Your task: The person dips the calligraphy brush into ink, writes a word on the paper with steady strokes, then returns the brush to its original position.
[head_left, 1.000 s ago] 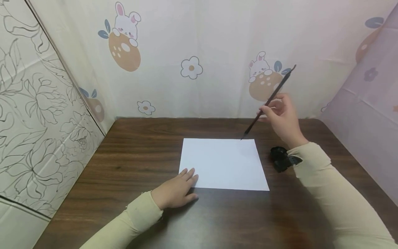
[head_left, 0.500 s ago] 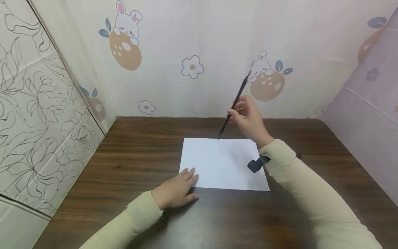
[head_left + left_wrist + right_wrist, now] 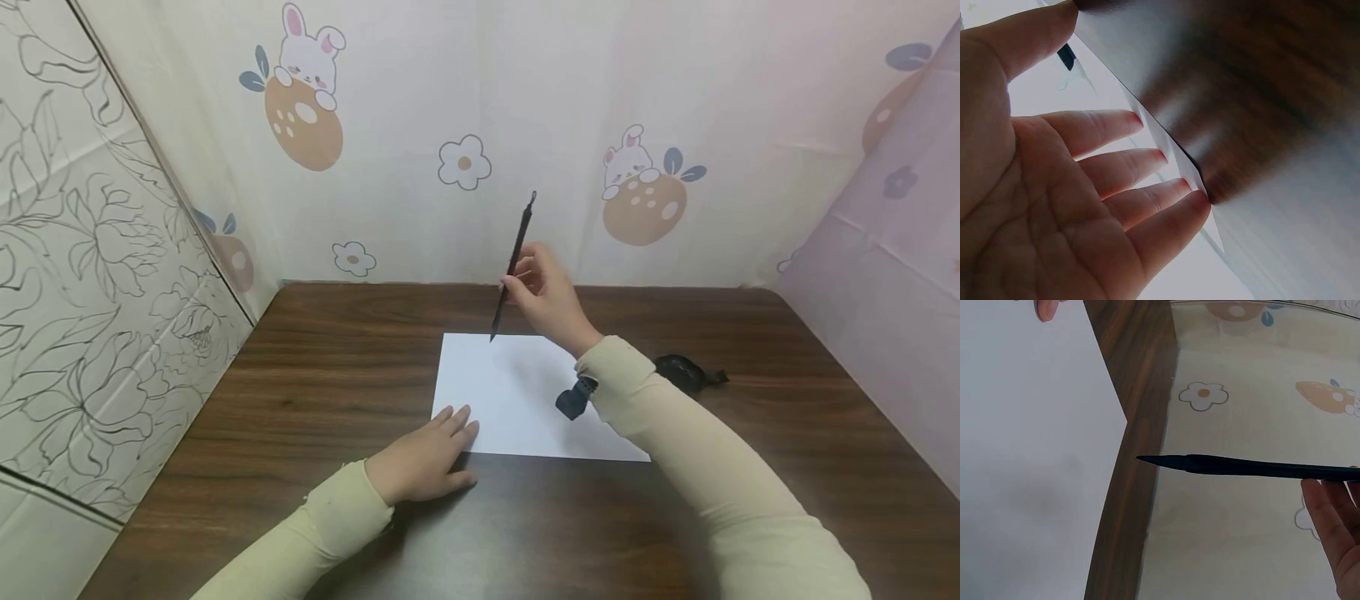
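Note:
My right hand (image 3: 546,296) pinches a dark calligraphy brush (image 3: 517,254) about midway along its handle. The brush stands steeply, its dark pointed tip low near the far edge of a white sheet of paper (image 3: 495,400). In the right wrist view the brush (image 3: 1241,467) shows its tip apart from the paper (image 3: 1035,412). My left hand (image 3: 423,458) lies with straight, slightly spread fingers on the paper's near left corner, its thumb on the table. The left wrist view shows that palm (image 3: 1041,206) and the fingers on the sheet. No marks show on the paper.
A black object (image 3: 682,373), partly behind my right sleeve, lies on the dark wooden table (image 3: 337,375) right of the paper. Its kind is unclear. A black wrist device (image 3: 573,400) hangs under my right cuff. Printed curtains (image 3: 405,108) rise behind the table.
My right hand has moved left with the brush, from the paper's far right corner toward its far left part. The brush has become more upright. My left hand has stayed in place.

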Demonstrator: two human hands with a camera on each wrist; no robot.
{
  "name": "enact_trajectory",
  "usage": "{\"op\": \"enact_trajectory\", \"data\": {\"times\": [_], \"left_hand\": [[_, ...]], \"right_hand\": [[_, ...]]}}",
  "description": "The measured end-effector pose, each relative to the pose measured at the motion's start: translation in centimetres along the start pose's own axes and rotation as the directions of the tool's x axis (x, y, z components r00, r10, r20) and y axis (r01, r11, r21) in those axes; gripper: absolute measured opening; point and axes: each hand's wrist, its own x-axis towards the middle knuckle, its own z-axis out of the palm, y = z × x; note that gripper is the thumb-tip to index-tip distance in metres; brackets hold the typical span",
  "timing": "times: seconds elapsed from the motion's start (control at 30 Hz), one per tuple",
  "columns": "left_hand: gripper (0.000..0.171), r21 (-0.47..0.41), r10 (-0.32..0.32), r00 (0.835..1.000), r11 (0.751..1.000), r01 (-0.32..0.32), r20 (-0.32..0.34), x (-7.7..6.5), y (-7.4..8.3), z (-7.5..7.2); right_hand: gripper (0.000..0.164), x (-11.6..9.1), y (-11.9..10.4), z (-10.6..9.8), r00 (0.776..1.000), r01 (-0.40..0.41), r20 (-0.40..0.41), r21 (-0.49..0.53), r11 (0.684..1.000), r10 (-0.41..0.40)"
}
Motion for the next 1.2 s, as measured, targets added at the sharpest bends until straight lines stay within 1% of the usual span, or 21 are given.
{"op": "enact_trajectory", "data": {"times": [0.2, 0.37, 0.5, 0.7, 0.9, 1.2], "left_hand": [[0.07, -0.001, -0.001, 1.0, 1.0, 0.001, -0.004, -0.1, 0.0, -0.1], [0.07, 0.009, 0.0, 1.0, 1.0, 0.001, -0.007, 0.1, 0.0, 0.1], [0.07, 0.01, 0.001, 1.0, 1.0, -0.001, -0.005, 0.2, 0.0, 0.2], [0.069, 0.002, -0.01, 1.0, 1.0, 0.01, 0.003, 0.2, 0.1, 0.0], [0.069, -0.008, -0.01, 1.0, 1.0, 0.01, 0.004, 0.1, 0.1, -0.2], [0.069, -0.006, -0.004, 1.0, 1.0, 0.004, -0.006, 0.1, -0.1, 0.0]], "right_hand": [[0.032, 0.6, -0.2, 2.0, 0.999, 0.022, 0.03, -0.025, 0.999, -0.021], [0.032, 0.5, -0.1, 3.1, 0.999, 0.023, 0.039, -0.048, 0.999, -0.021], [0.03, 0.1, 0.4, 3.7, 0.999, 0.024, 0.028, -0.07, 0.997, -0.022], [0.03, -0.4, 0.8, 4.6, 0.999, 0.036, 0.012, -0.123, 0.992, -0.035], [0.031, -0.8, 0.9, 5.4, 0.999, 0.045, 0.021, -0.165, 0.985, -0.042], [0.03, -1.4, 1.2, 6.1, 0.998, 0.034, 0.049, -0.152, 0.988, -0.027]]}}
